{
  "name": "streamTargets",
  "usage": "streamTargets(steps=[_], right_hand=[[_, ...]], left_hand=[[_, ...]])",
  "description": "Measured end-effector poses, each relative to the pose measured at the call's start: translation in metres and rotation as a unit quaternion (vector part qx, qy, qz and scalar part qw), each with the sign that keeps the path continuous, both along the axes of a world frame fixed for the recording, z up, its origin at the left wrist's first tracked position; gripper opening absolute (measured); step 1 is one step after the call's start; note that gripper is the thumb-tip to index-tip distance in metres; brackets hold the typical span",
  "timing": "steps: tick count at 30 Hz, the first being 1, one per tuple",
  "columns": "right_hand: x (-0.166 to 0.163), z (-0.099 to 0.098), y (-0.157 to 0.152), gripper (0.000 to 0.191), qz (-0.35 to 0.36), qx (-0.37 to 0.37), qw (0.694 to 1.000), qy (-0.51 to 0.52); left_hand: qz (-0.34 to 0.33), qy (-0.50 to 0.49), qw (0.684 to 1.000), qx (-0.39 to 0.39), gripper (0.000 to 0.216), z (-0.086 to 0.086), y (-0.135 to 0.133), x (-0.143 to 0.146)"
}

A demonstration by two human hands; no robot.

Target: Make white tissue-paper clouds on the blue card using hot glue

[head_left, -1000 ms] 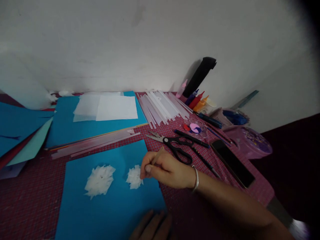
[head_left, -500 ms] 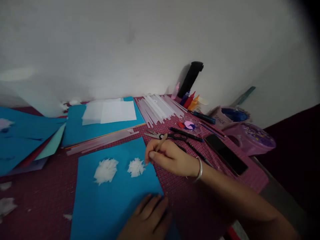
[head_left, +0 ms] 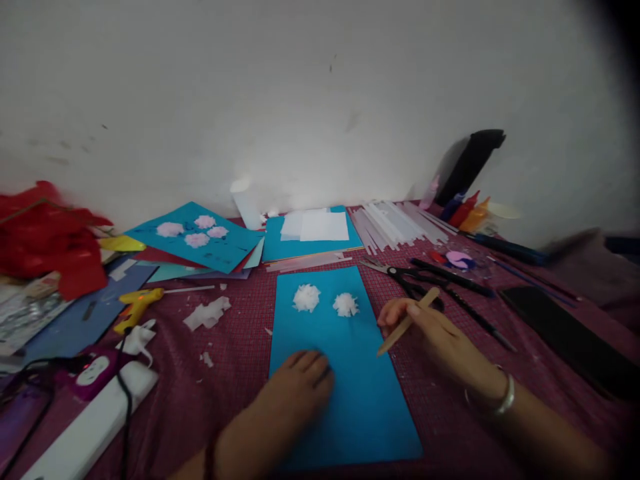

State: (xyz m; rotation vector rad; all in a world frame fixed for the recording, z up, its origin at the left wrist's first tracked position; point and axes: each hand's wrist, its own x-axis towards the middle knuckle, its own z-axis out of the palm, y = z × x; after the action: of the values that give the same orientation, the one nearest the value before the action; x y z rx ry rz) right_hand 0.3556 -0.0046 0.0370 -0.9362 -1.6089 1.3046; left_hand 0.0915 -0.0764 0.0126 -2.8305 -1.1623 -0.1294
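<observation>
Paper scraps (head_left: 209,313), white and ragged, lie on the checked cover (head_left: 200,383). The left hand (head_left: 300,385), fingers laid out flat, rests on the smooth blue sheet (head_left: 363,407), nearer than two frilly white rosettes (head_left: 306,298); the right hand (head_left: 445,340) pinches a flat wooden stick (head_left: 395,336), tip over the sheet's right edge.

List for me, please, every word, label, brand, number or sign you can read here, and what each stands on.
No text can be read in this view.
Purple adapter: marks on it too blurred to read.
Black marker, red paint bottle: any print is too small or blurred.
Smartphone: dark, nothing legible.
Blue sheet and wooden craft stick: no writing visible.
</observation>
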Motion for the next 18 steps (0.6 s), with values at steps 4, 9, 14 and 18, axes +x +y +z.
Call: streamTargets(steps=[4,9,14,18], right_hand=[[0.007,0.002,-0.002,0.040,-0.021,0.000,0.999,-0.027],[0.011,0.007,-0.010,0.036,-0.021,0.044,0.997,-0.061],[0.015,-0.002,-0.015,0.025,-0.001,0.090,0.991,-0.096],[0.020,-0.006,-0.017,0.014,0.039,0.142,0.979,-0.143]], left_hand=[[0.056,0.009,0.998,0.032,0.022,-0.001,-0.009,-0.040],[0.040,-0.047,0.996,0.071,0.028,-0.006,-0.021,-0.054],[0.027,-0.114,0.989,0.092,0.031,-0.022,-0.028,-0.048],[0.062,-0.136,0.982,0.111,0.035,-0.044,-0.027,-0.066]])
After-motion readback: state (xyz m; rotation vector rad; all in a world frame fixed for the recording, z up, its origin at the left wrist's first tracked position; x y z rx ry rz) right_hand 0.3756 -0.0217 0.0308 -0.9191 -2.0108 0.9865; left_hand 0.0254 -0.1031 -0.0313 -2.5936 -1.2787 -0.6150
